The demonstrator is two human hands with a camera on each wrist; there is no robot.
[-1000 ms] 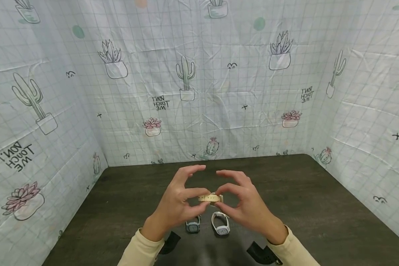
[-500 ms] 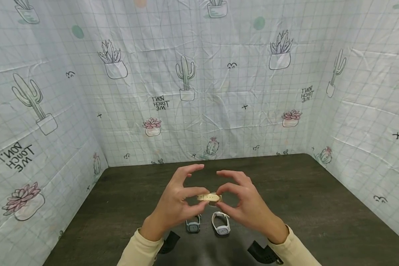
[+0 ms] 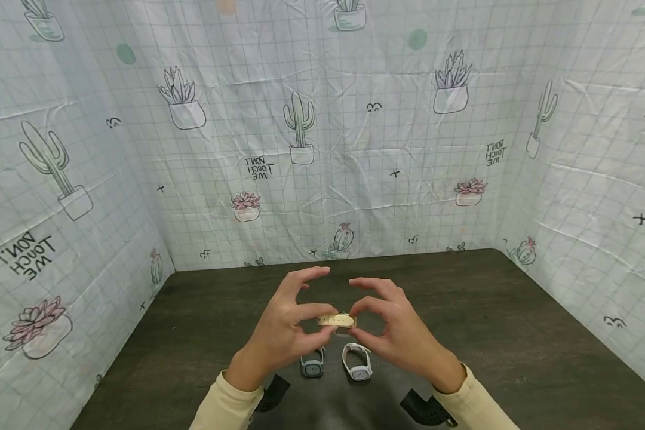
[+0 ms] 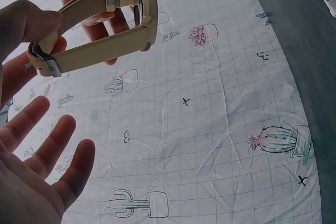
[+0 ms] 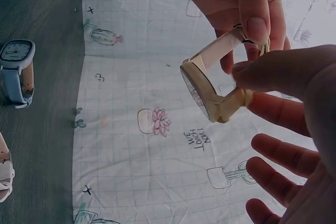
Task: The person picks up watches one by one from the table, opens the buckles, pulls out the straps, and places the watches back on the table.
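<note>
A pale yellow wristwatch (image 3: 337,321) is held in the air between both hands, its strap forming a loop. My left hand (image 3: 281,319) pinches the strap near the metal buckle (image 4: 46,62) with thumb and index finger; its other fingers are spread apart. My right hand (image 3: 400,325) pinches the strap close to the watch case (image 5: 198,92), between thumb and index finger. In the left wrist view, a strap keeper (image 4: 111,1) sits near the case. Whether the buckle pin sits in a strap hole cannot be told.
Below the hands, a grey-blue watch (image 3: 312,368) and a white watch (image 3: 360,372) lie on the dark wooden table (image 3: 204,334). Patterned white cloth (image 3: 322,203) hangs behind and at both sides. Black straps (image 3: 273,393) show near the sleeves.
The yellow watch has shifted slightly left and turned a little between the fingers. Both hands keep their pinch, and the two watches on the table stay put.
</note>
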